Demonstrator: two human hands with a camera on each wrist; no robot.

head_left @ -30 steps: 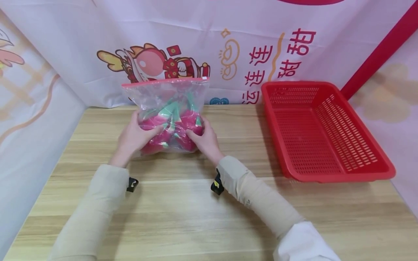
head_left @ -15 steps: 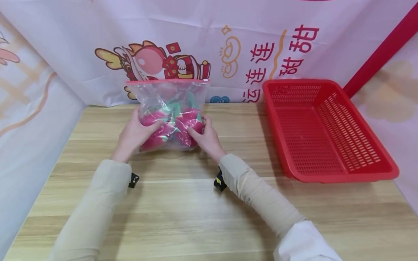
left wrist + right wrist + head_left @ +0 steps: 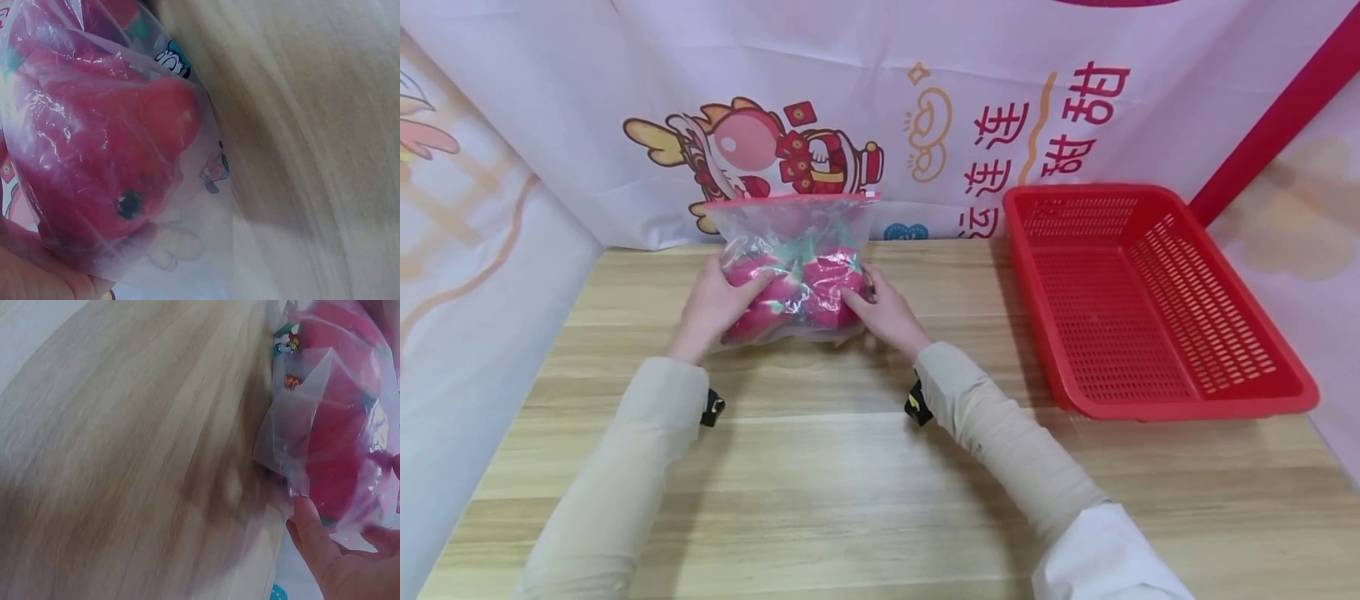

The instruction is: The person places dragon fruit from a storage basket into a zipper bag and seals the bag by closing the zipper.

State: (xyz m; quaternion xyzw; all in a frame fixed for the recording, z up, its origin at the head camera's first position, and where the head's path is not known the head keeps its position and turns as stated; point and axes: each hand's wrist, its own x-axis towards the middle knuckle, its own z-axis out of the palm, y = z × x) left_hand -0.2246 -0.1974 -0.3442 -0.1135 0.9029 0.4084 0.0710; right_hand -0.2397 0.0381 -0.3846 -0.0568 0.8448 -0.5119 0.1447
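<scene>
A clear zip bag (image 3: 796,218) with a red slider strip along its top stands upright near the back of the table. Inside it are several pink dragon fruits (image 3: 833,283) with green tips. My left hand (image 3: 711,304) grips the bag's left side, thumb across the front. On the right side, my right hand (image 3: 891,312) holds the bag with its thumb in front and fingers round the edge. The left wrist view shows a dragon fruit (image 3: 103,156) close up through the plastic. In the right wrist view, fingertips (image 3: 305,509) press on the bag's lower edge.
A red perforated plastic basket (image 3: 1150,408) stands to the right on the wooden table (image 3: 820,500). Behind the table hangs a white printed cloth (image 3: 820,75) with a cartoon and red characters. Another cloth (image 3: 475,275) borders the left side.
The bag's top strip has sunk a little and shifted slightly right. Both hands have moved a little to the right with the bag, keeping their hold. The basket stays in place.
</scene>
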